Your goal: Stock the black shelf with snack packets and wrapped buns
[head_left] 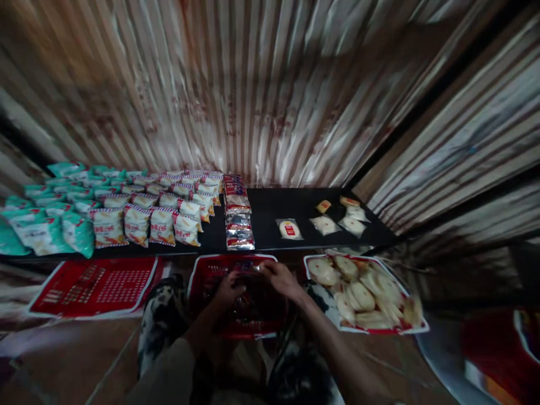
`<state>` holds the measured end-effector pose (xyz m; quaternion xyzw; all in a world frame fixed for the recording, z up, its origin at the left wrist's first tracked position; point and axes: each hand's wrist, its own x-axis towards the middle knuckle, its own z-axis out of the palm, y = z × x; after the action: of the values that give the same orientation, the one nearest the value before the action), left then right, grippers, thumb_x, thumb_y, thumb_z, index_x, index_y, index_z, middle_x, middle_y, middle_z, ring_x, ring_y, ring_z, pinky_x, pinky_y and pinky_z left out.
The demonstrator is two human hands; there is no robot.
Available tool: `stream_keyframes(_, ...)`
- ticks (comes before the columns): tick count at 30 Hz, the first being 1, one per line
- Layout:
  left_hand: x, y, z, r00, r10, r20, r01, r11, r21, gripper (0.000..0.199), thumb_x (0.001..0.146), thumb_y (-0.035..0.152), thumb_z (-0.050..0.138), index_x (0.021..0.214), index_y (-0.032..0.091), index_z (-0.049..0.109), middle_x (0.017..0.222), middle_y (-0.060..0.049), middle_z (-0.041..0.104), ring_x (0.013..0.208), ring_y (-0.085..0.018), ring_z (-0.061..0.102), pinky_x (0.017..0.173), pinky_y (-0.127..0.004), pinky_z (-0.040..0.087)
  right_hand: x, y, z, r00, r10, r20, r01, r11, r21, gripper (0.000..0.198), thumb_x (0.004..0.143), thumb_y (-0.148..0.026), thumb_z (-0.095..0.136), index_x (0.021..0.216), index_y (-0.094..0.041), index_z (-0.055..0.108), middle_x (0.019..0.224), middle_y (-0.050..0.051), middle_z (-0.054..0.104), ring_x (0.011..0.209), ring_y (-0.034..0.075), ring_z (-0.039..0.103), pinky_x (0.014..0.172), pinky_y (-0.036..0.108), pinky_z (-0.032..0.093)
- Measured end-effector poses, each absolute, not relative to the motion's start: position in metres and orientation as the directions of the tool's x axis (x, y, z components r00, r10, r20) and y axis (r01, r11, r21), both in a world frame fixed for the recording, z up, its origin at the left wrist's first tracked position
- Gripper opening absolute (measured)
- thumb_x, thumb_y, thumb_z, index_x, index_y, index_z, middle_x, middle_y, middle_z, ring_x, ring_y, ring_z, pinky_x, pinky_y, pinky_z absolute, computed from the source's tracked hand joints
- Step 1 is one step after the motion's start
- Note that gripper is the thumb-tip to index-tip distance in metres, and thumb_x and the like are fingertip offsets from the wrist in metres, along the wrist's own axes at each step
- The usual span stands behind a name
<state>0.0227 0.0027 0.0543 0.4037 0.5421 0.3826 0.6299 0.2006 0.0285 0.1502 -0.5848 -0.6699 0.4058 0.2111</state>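
Both hands, left hand [230, 289] and right hand [280, 277], reach into the middle red basket [202, 275] below the worktop's [295, 202] front edge; grip blurred, cannot tell. Snack packets [137, 225] sorted in rows at the left.

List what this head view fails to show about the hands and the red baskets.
- Left hand and right hand, head view: both reach into the middle red basket; dim light and blur hide whether either has a grip on anything.
- Contents of that basket: dark, covered by the hands.
- Print on the snack packets on the black shelf: too small, blurred.
- Right basket of round pieces: near corner smeared by motion blur.
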Motion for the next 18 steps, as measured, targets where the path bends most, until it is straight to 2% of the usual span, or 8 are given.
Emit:
stream_keyframes(3,0.021,0.002,0.077,0.161,0.921,-0.353,-0.066,0.367,0.928,0.050,0.051,0.038,0.080,0.093,0.017,0.066,0.095,-0.008,0.070,0.095,-0.026,0.063,0.091,-0.040,0.045,0.199,0.029,0.178,-0.258,0.922,-0.290,0.342,-0.193,-0.920,0.023,0.074,-0.039,0.058,0.066,-0.018,0.057,0.052,-0.006,0.048,0.047,0.008,0.039,0.049,0.021,0.028)
stream_keyframes(5,0.020,0.002,0.091,0.210,0.917,-0.338,-0.093,0.363,0.927,0.049,0.051,0.044,0.079,0.090,0.016,0.067,0.091,-0.008,0.071,0.092,-0.026,0.064,0.088,-0.040,0.046,0.196,0.030,0.192,-0.254,0.915,-0.314,0.167,-0.278,-0.946,0.027,0.067,-0.043,0.065,0.066,-0.018,0.056,0.048,-0.008,0.044,0.044,0.006,0.032,0.045,0.020,0.023)
stream_keyframes(8,0.018,0.001,0.110,0.251,0.923,-0.290,-0.160,0.336,0.928,0.049,0.053,0.052,0.076,0.086,0.016,0.068,0.090,-0.007,0.071,0.092,-0.025,0.063,0.088,-0.036,0.045,0.193,0.032,0.201,-0.161,0.932,-0.324,-0.006,-0.329,-0.944,0.034,0.059,-0.047,0.071,0.068,-0.017,0.056,0.048,-0.009,0.045,0.042,0.005,0.032,0.043,0.020,0.023)
stream_keyframes(14,0.010,-0.001,0.133,0.181,0.935,-0.306,-0.207,0.341,0.917,0.047,0.057,0.052,0.074,0.086,0.016,0.066,0.089,-0.006,0.071,0.084,-0.021,0.064,0.078,-0.031,0.046,0.192,0.031,0.193,-0.011,0.949,-0.315,-0.103,-0.314,-0.944,0.044,0.053,-0.054,0.073,0.072,-0.017,0.058,0.046,-0.008,0.048,0.041,0.005,0.035,0.043,0.019,0.026)
stream_keyframes(18,0.006,0.003,0.145,0.164,0.924,-0.345,-0.270,0.379,0.885,0.043,0.060,0.047,0.074,0.088,0.016,0.065,0.082,-0.004,0.070,0.073,-0.017,0.063,0.070,-0.028,0.046,0.196,0.030,0.182,0.044,0.949,-0.311,-0.111,-0.305,-0.946,0.038,0.060,-0.053,0.069,0.075,-0.019,0.057,0.045,-0.008,0.047,0.041,0.007,0.038,0.042,0.020,0.030)
